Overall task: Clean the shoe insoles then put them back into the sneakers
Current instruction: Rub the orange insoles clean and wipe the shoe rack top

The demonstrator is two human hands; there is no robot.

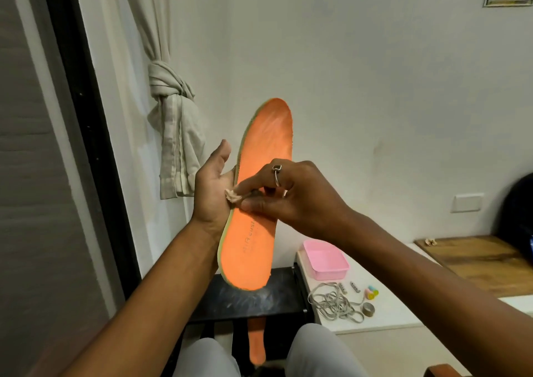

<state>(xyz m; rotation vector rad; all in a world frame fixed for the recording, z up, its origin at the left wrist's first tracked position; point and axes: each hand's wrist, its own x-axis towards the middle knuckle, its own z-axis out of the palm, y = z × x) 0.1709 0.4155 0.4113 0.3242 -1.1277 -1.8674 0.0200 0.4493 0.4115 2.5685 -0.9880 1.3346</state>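
An orange insole [261, 151] with a pale green edge stands upright in front of me, toe end up. My left hand [212, 187] supports it from behind along its left edge, thumb raised. My right hand [291, 196], with a ring on one finger, pinches a small pale cloth [234, 195] and presses it against the middle of the insole. A second orange insole [256, 343] lies low down between my knees, partly hidden. No sneakers are in view.
A dark stool [253, 301] stands below the insole. To the right, a white surface [383, 313] carries a pink tub [326, 259], a grey lace bundle [334, 303], a tape roll [368, 309] and small items. A knotted curtain [173, 111] hangs at left. A wooden top [484, 261] lies far right.
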